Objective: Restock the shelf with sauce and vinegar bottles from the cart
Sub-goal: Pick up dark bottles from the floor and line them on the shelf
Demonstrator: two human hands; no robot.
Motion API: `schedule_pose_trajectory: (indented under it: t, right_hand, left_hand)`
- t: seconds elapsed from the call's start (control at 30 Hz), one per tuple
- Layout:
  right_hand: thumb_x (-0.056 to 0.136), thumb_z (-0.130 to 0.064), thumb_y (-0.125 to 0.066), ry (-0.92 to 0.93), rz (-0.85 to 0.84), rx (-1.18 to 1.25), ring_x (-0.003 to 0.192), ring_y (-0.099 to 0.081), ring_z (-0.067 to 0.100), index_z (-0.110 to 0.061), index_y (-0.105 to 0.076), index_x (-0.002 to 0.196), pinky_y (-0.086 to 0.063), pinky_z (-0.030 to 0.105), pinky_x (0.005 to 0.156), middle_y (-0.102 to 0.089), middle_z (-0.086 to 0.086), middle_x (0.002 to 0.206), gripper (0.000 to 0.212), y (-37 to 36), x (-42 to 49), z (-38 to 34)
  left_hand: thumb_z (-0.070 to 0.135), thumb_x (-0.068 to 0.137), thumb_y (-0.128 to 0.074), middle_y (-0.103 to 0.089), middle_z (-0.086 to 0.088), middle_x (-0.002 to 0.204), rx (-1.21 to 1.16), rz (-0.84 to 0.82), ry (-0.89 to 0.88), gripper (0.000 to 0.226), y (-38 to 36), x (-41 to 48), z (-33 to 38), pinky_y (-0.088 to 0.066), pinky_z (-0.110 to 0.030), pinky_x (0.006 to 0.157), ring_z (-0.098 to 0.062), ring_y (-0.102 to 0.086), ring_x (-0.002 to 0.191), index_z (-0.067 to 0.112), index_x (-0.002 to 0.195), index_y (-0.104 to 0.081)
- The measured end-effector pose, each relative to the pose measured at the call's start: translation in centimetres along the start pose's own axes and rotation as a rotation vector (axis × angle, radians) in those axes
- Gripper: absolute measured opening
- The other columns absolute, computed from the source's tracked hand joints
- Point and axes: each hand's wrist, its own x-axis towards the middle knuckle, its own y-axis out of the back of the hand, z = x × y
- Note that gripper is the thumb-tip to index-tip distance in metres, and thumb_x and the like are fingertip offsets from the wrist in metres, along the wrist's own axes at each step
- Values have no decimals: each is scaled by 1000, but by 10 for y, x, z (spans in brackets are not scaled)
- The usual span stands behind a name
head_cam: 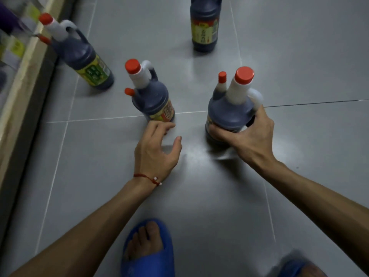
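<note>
Several dark sauce bottles with red caps and white necks stand on the grey tiled floor. My right hand (246,132) grips the lower body of the nearest bottle (231,108), fingers curled round it. My left hand (157,144) is spread with relaxed fingers, its fingertips touching the base of the middle bottle (151,96). A third bottle (79,54) stands at the left beside the shelf. A fourth bottle (203,23) stands at the back, its top cut off by the frame.
The shelf's pale wooden edge (24,62) runs along the left, with blurred packaged goods behind it. My feet in blue slippers (147,250) are at the bottom. Grey floor tiles (299,66) lie at the right.
</note>
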Motion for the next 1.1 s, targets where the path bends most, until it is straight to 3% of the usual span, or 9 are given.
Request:
schedule_pose_trajectory:
  t: [0.13, 0.27, 0.37, 0.53, 0.7, 0.8, 0.9, 1.1]
  right_hand:
    - [62, -62, -91, -2, -14, 7, 98, -65, 13, -16, -54, 129, -59, 26, 82, -64, -8, 113, 89, -13, 3, -9]
    - [60, -69, -85, -27, -35, 23, 106, -66, 15, -15, -54, 132, -60, 28, 88, -66, -3, 121, 95, -22, 10, -14]
    - [59, -69, -86, -66, -55, 73, 112, -66, 12, -16, -54, 136, -59, 29, 93, -66, -5, 126, 99, -26, 15, -13]
    - [60, -67, -85, -107, -101, 144, 121, -65, 12, -14, -52, 143, -58, 35, 101, -65, -4, 135, 104, -28, 19, -15]
    - [60, -64, -85, -119, -146, 166, 120, -66, 12, -14, -54, 143, -59, 35, 100, -66, -3, 135, 101, -28, 17, -23]
    - [58, -64, -85, -114, -184, 140, 118, -67, 13, -12, -55, 141, -60, 34, 98, -67, -2, 132, 102, -19, 15, -39]
    - [58, -63, -86, -104, -249, 104, 113, -68, 11, -11, -55, 139, -60, 29, 94, -68, -2, 128, 101, 1, 14, -76]
    - [57, -58, -91, -129, -391, 50, 112, -68, 15, -14, -55, 137, -60, 34, 95, -68, 0, 126, 97, 58, 17, -188]
  left_hand:
    - [30, 80, -84, -46, 3, 113, -62, 146, 248, 49, 8, 1, -22, -57, -31, 76, -13, -53, 94, 13, 113, -53]
    - [39, 70, -92, -36, -4, 138, -180, 220, 393, 94, -2, 23, -34, -51, -22, 92, -17, -50, 116, 11, 137, -33]
    - [44, 66, -94, -34, -3, 154, -348, 165, 437, 111, -7, 50, -38, -43, -21, 107, -15, -46, 134, 17, 148, -24]
    - [51, 63, -91, -49, 16, 130, -365, 185, 444, 95, -8, 74, -34, -36, -1, 87, -5, -50, 119, 24, 138, -40]
    - [71, 54, -81, -57, 15, 120, -315, 179, 454, 91, 3, 69, -32, -41, -7, 81, -7, -57, 111, 26, 127, -48]
    - [56, 61, -90, -64, 5, 130, -310, 147, 510, 89, 22, 55, -23, -51, -18, 92, -13, -62, 117, 19, 133, -54]
    - [58, 57, -91, -64, 2, 134, -289, 122, 588, 94, 62, 37, -2, -55, -37, 100, -17, -62, 120, 20, 135, -53]
    - [49, 60, -92, -67, 3, 124, -263, 137, 719, 84, 178, 25, 81, -57, -36, 96, -14, -64, 111, 17, 129, -57]
